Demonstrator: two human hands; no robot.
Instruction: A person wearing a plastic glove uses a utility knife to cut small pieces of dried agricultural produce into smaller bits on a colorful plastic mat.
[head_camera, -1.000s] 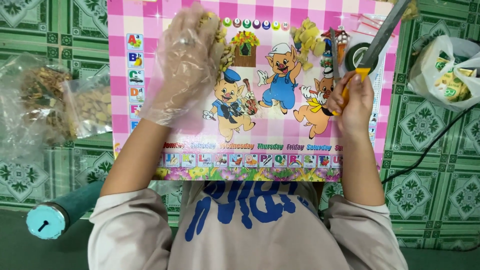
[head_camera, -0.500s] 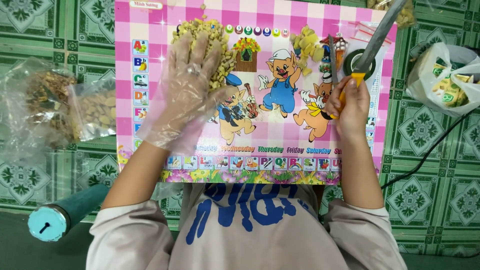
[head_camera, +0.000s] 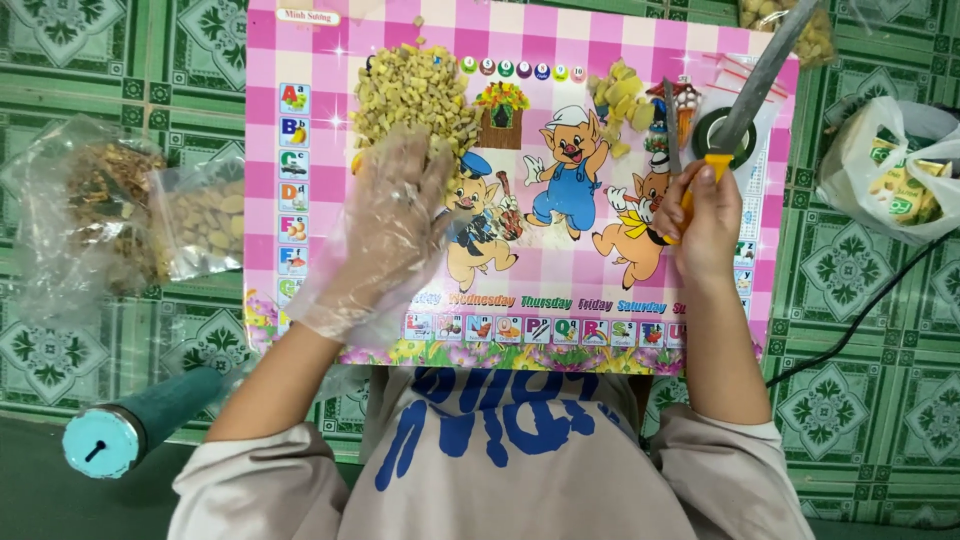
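Note:
A pink checked cartoon board lies on the green tiled floor in front of me. A heap of small yellowish diced pieces sits at its upper left. My left hand, in a clear plastic glove, lies flat on the board just below that heap, fingers spread, holding nothing. My right hand grips the orange handle of a knife whose grey blade points up and to the right. A smaller pile of larger yellow chunks lies at the board's upper middle, left of the knife.
Clear plastic bags with brown and tan pieces lie left of the board. A white bag of packets sits at right, beside a black cable. A teal cylinder lies lower left. A tape roll rests near the knife.
My gloved left hand has slid down off the heap of diced pieces toward me, uncovering the heap. The right hand with the knife has stayed in about the same place.

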